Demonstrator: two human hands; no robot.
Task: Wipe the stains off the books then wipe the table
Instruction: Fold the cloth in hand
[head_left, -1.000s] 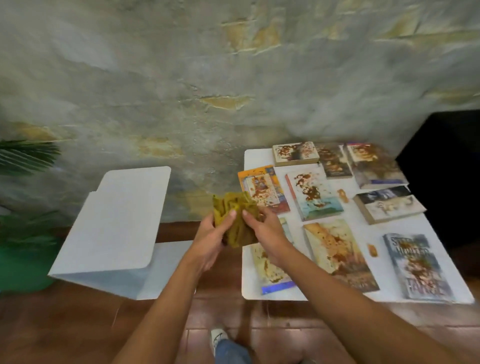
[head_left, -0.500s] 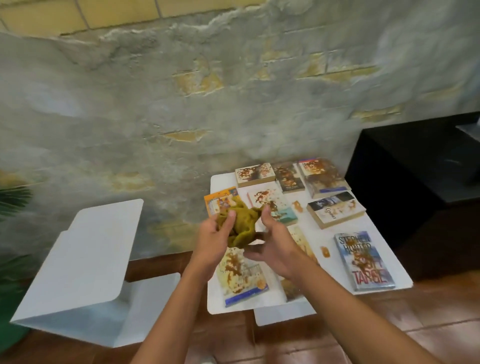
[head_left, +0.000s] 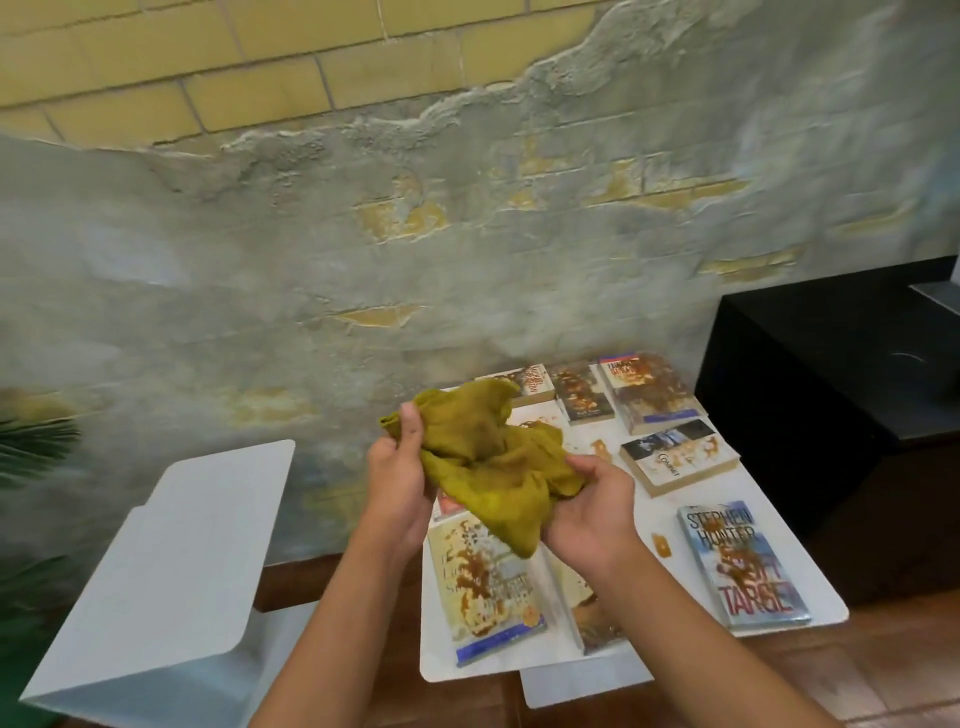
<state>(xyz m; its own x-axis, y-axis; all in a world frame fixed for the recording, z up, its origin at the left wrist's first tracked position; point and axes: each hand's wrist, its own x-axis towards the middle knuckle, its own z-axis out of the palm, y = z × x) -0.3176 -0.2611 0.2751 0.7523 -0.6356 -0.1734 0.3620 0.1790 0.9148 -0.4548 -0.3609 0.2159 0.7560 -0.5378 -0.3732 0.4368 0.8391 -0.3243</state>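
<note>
Above the near left part of the white table (head_left: 810, 582), at the lower centre of the frame, both hands held the mustard-yellow cloth (head_left: 488, 462) in the air. The left hand (head_left: 400, 478) pinched one corner between thumb and curled fingers, and the right hand (head_left: 587, 509) gripped the other side from below with its fingers closed into the fabric. Half a second before, the cloth was a tight bunch between the hands; now it was pulled wider and partly opened, and the hands stood further apart. I judged that the person was spreading the cloth to prepare a wiping surface, so no wiping had begun. The books (head_left: 654, 389) lay flat on the table at the lower right, all with brown stains on their covers. The stained book (head_left: 488, 582) just below the cloth seemed the likely first one. Small brown spots (head_left: 661, 545) also sat on the table between the books, for later.
</note>
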